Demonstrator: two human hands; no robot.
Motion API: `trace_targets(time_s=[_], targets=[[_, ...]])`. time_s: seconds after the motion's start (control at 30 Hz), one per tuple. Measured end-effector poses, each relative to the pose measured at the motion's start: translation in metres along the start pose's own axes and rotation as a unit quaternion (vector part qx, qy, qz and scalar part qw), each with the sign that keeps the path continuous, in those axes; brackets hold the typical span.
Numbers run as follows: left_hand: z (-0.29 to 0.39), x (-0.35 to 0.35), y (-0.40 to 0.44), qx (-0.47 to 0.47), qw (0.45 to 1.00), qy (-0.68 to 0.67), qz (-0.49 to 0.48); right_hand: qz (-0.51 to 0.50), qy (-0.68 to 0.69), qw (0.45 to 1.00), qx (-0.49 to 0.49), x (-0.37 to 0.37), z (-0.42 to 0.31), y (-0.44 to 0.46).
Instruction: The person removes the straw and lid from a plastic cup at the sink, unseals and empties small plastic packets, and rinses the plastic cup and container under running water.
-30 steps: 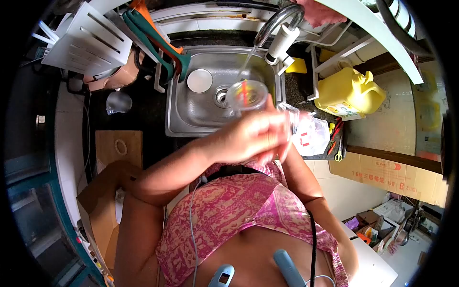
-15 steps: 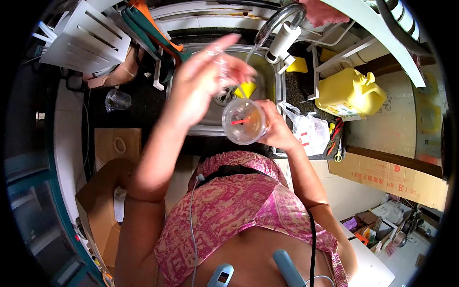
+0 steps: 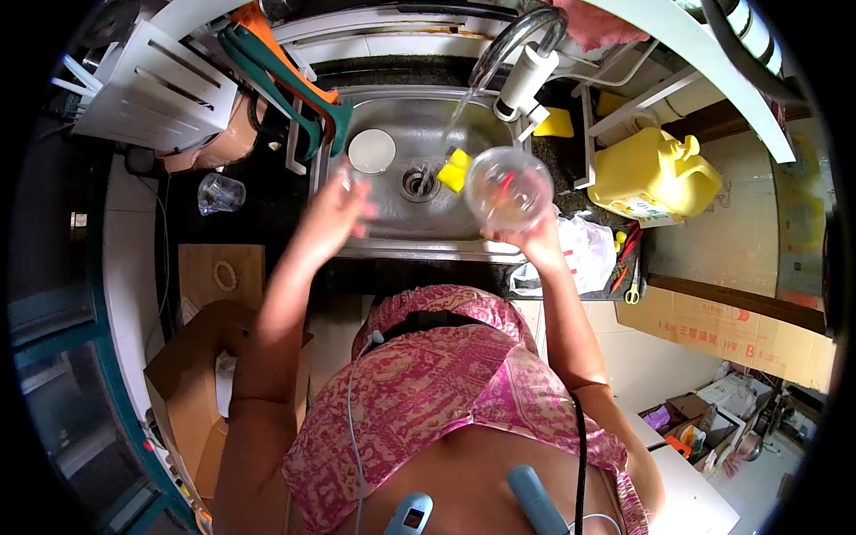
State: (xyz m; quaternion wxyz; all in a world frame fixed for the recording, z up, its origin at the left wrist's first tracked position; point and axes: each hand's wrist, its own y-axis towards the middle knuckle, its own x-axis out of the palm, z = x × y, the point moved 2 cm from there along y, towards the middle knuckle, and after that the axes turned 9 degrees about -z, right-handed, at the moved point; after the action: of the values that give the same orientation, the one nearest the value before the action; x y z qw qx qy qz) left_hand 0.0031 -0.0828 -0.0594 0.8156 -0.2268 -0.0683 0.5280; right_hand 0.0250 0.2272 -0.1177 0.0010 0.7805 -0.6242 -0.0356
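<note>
My right hand [image 3: 533, 234] is wrapped round a clear plastic cup [image 3: 526, 201] with something red in it. The cup is above the right side of the steel sink [image 3: 410, 245]. Over the sink's front left edge is my left hand [image 3: 334, 214], slightly blurred, its fingers apart and nothing seen in them. Water runs from the faucet [image 3: 526, 27] towards the drain [image 3: 419, 184]. A yellow sponge [image 3: 455, 169] lies beside the drain, and a round white dish or lid [image 3: 372, 151] is at the sink's left.
On the left counter a clear cup [image 3: 220, 193] lies near a white slotted rack [image 3: 160, 85]. Green and orange handles [image 3: 294, 85] lean over the sink's left corner. To the right are a yellow jug [image 3: 651, 174], a white plastic bag [image 3: 580, 254] and scissors [image 3: 633, 290].
My left hand has drawn back from over the sink to its front left edge, uncovering the white round thing. The cup in my right hand has moved right and slightly away from me.
</note>
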Motion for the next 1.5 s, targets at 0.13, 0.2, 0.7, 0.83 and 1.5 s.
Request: trace_targets(time_s=[0.13,0.2,0.7,0.83,1.5], targets=[[0.061,-0.024,-0.005,0.279,0.852,-0.435,-0.085,-0.111,-0.176,0.975,-0.074,0.014,-0.02,-0.008],[0.086,-0.023,-0.014,0.378,0.792,-0.465,-0.119,-0.14,-0.294,0.937,-0.123,0.025,-0.025,-0.007],[0.078,0.07,-0.01,0.413,0.877,0.232,0.082,-0.023,-0.12,0.991,-0.057,0.029,-0.031,0.001],[0.086,0.073,0.007,0.452,0.865,0.198,0.088,-0.043,-0.105,0.992,-0.058,0.042,-0.033,0.004],[0.053,0.06,0.021,0.4,0.866,0.3,0.013,-0.002,-0.128,0.991,-0.043,0.031,0.019,0.003]])
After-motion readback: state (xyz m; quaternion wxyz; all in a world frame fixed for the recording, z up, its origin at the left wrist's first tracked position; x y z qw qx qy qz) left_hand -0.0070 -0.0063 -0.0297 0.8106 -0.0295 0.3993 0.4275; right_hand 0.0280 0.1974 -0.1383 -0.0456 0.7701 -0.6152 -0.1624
